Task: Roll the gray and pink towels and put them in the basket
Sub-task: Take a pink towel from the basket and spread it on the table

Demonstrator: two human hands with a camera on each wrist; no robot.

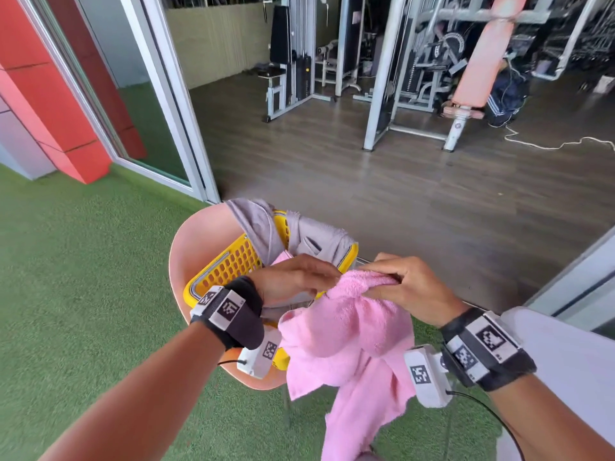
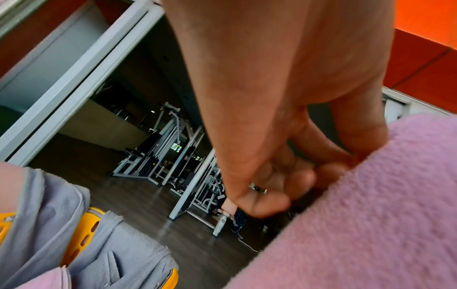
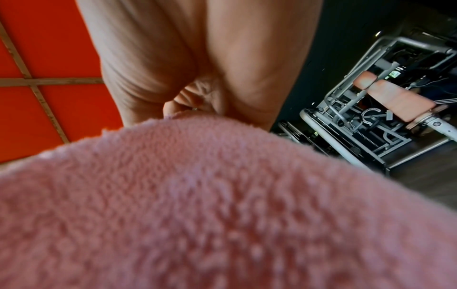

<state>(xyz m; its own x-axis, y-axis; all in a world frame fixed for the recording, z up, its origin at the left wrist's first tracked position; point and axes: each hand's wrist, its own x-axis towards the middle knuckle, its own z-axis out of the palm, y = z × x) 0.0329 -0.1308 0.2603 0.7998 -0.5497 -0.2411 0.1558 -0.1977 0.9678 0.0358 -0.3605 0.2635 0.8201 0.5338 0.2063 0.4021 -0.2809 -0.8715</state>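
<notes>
A fluffy pink towel [image 1: 349, 334] hangs unrolled in front of me, bunched at its top edge. My right hand [image 1: 399, 284] grips that top edge, and my left hand [image 1: 293, 277] pinches it just to the left. Seen from the left wrist, the left hand [image 2: 272, 176] has its fingers curled at the pink towel [image 2: 371, 215]. The pink towel [image 3: 222, 205] fills the right wrist view below my right hand [image 3: 197, 68]. A gray towel [image 1: 316, 237] lies unrolled over the far rim of the yellow perforated basket [image 1: 229, 261]. In the left wrist view, the gray towel [image 2: 49, 215] and basket [image 2: 86, 224] sit lower left.
The basket stands on a pink plastic chair [image 1: 199, 234] on green turf [image 1: 83, 294]. A sliding glass door frame [image 1: 173, 111] is at the left. Beyond it lie a dark wood floor, gym machines [image 1: 416, 78] and a white cable [image 1: 549, 144].
</notes>
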